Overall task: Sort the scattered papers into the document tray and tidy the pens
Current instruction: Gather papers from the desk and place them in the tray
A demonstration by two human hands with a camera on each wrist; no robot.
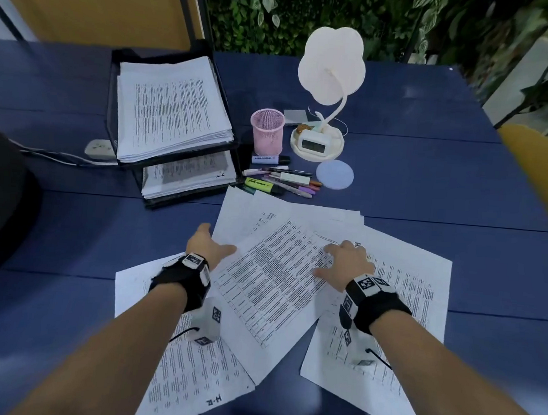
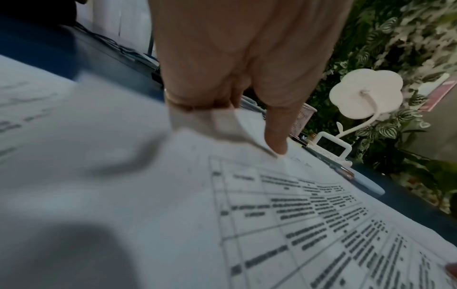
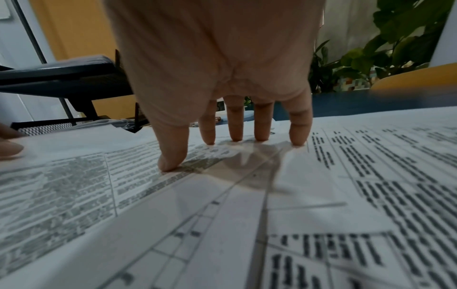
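Several printed sheets (image 1: 400, 281) lie overlapping across the near half of the blue table. On top is a sheet with a table grid (image 1: 274, 278). My left hand (image 1: 218, 244) is at its left edge; in the left wrist view the thumb (image 2: 274, 136) presses on the grid sheet (image 2: 296, 215) and the edge curls up against the curled fingers. My right hand (image 1: 334, 260) is spread, its fingertips (image 3: 259, 135) pressing down on the papers (image 3: 371, 176). A black two-tier document tray (image 1: 110, 98) holds stacked papers at the back left. Pens and highlighters (image 1: 281, 180) lie loose beside it.
An empty pink mesh cup (image 1: 267, 130) stands behind the pens. A white flower lamp with a clock (image 1: 326, 91) and a pale round coaster (image 1: 335, 174) sit to its right. A power strip (image 1: 100, 148) lies left of the tray. A yellow chair (image 1: 541, 171) is at the right.
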